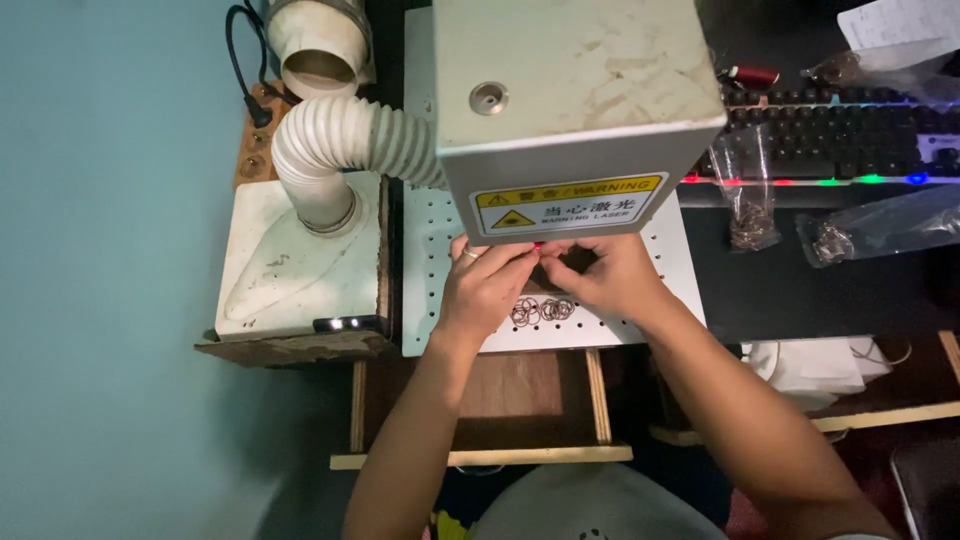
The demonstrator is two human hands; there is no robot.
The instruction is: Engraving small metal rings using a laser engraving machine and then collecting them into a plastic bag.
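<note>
Both hands, left (487, 283) and right (602, 275), meet under grey laser head (570, 110); grip hidden, cannot tell; loose rings (541, 310) piled just below, handy.

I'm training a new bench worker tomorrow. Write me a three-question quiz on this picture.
1. True or false: both hands meet under the grey metal machine head.
2. What lies on the white perforated plate just below the left hand and right hand?
3. The white ribbed hose is on which side of the machine head: A left, B right?

Key: 1 true; 2 small thin metal rings; 3 A.
</note>
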